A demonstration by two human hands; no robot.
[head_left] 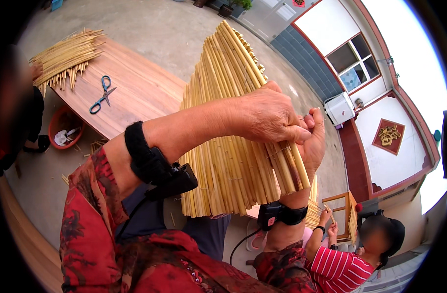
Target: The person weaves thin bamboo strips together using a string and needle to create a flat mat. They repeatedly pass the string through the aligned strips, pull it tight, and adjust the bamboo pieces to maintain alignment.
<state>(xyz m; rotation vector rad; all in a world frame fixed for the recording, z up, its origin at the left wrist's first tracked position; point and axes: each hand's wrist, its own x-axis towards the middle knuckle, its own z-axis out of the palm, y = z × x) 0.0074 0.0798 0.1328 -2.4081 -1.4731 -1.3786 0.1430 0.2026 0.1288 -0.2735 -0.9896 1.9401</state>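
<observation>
A mat of straight yellow reed stalks (223, 166), bound side by side with thin thread, stands tilted before my body. My left hand (270, 113) is closed in a fist against the mat's right edge, thumb pressed to the fingers. Just behind that edge, my right hand (313, 139) is closed with curled fingers, almost touching the left thumb. Something thin like thread shows at its fingertips, but what either hand pinches is too small to make out. Short thread ends show on the stalks below my left hand.
A wooden table (140, 63) holds blue-handled scissors (104, 95) and a pile of reed stalks (69, 56). An orange basin (66, 128) stands below it. One person sits at the left; another, in a striped red shirt (338, 266), handles stalks at right beside a wooden frame (349, 215).
</observation>
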